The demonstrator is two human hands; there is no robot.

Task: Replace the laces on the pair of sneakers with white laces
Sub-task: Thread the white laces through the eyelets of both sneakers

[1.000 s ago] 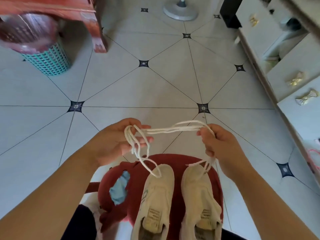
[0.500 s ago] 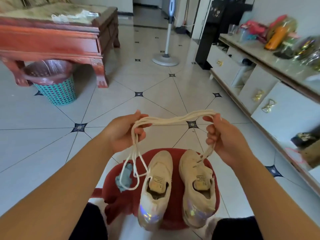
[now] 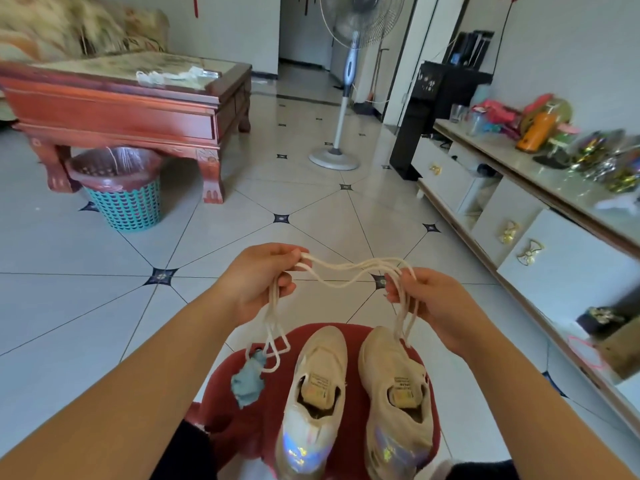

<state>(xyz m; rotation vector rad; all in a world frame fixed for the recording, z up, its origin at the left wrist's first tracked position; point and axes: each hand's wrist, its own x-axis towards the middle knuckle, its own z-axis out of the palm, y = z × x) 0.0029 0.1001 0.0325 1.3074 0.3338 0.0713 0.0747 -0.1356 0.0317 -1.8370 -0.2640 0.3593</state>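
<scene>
Head view, and the left hand point(image 3: 258, 277) and the right hand point(image 3: 438, 303) are up in front of the body, with a bunch of cream laces point(image 3: 346, 271) slung between them in slack waves. The left fingers point(image 3: 277, 250) curl in and pinch the strands against the thumb. Loops drop from that grip and dangle over a blue cloth point(image 3: 246, 379). Over on the other side, the right hand's fingers pinch the far end of the bunch. The loose ends hang down to the toe of the right sneaker point(image 3: 394, 382), and whether they touch it cannot be told. The left sneaker point(image 3: 320, 382) stands just beside it, both upright with toes pointing away, on a red stool point(image 3: 228, 420) on the tiled floor point(image 3: 104, 289). Farther off, a wooden table point(image 3: 121, 112) carries a pale white bundle point(image 3: 173, 76), too blurred to identify. A teal basket point(image 3: 124, 206) sits under the table's edge.
</scene>
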